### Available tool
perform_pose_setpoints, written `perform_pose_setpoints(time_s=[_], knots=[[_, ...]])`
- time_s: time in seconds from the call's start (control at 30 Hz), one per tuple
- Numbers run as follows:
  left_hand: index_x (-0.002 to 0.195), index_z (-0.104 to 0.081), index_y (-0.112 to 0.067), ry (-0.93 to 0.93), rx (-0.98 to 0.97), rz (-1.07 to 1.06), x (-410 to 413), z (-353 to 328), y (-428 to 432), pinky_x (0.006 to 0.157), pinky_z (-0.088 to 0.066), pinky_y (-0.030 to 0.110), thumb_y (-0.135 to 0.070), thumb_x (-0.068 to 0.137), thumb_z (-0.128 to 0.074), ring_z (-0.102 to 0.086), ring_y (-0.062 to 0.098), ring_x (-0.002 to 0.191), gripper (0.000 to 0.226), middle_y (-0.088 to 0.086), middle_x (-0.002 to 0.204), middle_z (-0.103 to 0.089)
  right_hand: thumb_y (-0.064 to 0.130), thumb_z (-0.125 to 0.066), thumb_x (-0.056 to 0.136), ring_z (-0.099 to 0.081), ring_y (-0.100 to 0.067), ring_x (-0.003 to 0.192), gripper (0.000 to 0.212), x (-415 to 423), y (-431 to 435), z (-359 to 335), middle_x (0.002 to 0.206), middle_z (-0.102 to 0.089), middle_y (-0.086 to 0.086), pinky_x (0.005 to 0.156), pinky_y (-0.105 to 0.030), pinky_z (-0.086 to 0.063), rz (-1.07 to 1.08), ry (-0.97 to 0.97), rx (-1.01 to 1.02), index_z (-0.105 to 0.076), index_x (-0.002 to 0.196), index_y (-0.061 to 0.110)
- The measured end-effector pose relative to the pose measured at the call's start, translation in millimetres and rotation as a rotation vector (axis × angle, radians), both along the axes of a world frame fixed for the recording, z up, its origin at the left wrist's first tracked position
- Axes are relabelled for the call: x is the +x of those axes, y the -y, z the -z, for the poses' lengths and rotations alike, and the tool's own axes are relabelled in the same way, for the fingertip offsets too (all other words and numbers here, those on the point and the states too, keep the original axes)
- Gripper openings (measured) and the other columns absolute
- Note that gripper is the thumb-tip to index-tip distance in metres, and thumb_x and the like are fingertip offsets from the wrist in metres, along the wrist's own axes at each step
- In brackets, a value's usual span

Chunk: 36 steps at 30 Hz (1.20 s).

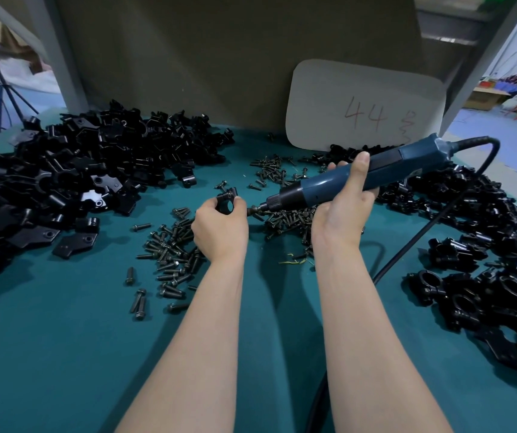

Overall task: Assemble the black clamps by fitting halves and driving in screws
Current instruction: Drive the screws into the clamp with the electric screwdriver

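Left hand [219,228] fingers pinch a black clamp [228,200] above the desk [63,339]; right hand [344,201] fingers wrap the electric screwdriver [360,176], its tip at the clamp's side

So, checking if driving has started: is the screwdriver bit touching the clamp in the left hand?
Cannot tell: in the head view the left hand hides the side of the clamp facing the screwdriver bit.

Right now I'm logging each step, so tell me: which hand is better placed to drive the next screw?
The right hand: it grips the blue electric screwdriver, bit pointing at the black clamp that the left hand pinches just ahead of it.
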<state>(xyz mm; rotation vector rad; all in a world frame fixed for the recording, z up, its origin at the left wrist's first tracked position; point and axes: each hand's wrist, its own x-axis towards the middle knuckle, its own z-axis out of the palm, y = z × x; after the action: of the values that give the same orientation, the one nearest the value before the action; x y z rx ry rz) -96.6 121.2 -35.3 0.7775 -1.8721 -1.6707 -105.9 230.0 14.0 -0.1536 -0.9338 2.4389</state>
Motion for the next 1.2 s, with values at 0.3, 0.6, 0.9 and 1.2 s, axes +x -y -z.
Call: perform_pose_setpoints(time_s=[0.3, 0.6, 0.9, 1.2], knots=[[0.069, -0.05, -0.024, 0.133, -0.151, 0.079, -0.2, -5.3, 7.0, 0.053, -0.038, 0.025, -0.035, 0.085, -0.063, -0.055, 0.017, 0.059, 0.024, -0.001, 0.067, -0.063, 0.027, -0.054, 0.097, -0.061, -0.012, 0.083, 0.022, 3.3, -4.8, -3.5, 0.089, -0.056, 0.0, 0.074, -0.021, -0.05, -0.084, -0.047, 0.012, -0.045, 0.116, 0.021], [0.09, -0.067, -0.005, 0.366, -0.372, 0.256, -2.5, -16.0, 15.7, 0.061, -0.05, 0.029, -0.042, 0.082, -0.056, -0.069, 0.025, 0.076, 0.039, 0.008, 0.079, -0.072, 0.03, -0.057, 0.092, -0.061, -0.016, 0.082, 0.037, 9.3, -17.6, -10.7, 0.087, -0.056, -0.002, 0.081, -0.032, -0.051, -0.211, -0.101, 0.057, -0.046, 0.123, 0.013], [0.088, -0.061, -0.01, 0.327, -0.384, 0.322, -0.1, -15.1, 14.0, 0.057, -0.043, 0.027, -0.043, 0.088, -0.054, -0.065, 0.025, 0.072, 0.034, 0.007, 0.083, -0.072, 0.044, -0.053, 0.094, -0.067, -0.015, 0.065, 0.048, 11.1, -42.9, -30.7, 0.087, -0.06, -0.004, 0.066, -0.029, -0.056, -0.068, -0.016, 0.134, -0.042, 0.127, 0.011], [0.138, -0.046, -0.038, -0.036, -0.322, 0.501, 0.9, -15.4, -9.8, 0.082, -0.04, 0.027, -0.03, 0.095, -0.057, -0.049, 0.016, 0.108, 0.045, 0.0, 0.132, -0.053, 0.006, -0.068, 0.084, -0.057, -0.03, 0.106, 0.094, -4.8, -69.7, -6.7, 0.124, -0.052, -0.006, 0.095, -0.05, -0.049, -0.104, 0.516, 0.996, -0.007, 0.153, 0.025]])
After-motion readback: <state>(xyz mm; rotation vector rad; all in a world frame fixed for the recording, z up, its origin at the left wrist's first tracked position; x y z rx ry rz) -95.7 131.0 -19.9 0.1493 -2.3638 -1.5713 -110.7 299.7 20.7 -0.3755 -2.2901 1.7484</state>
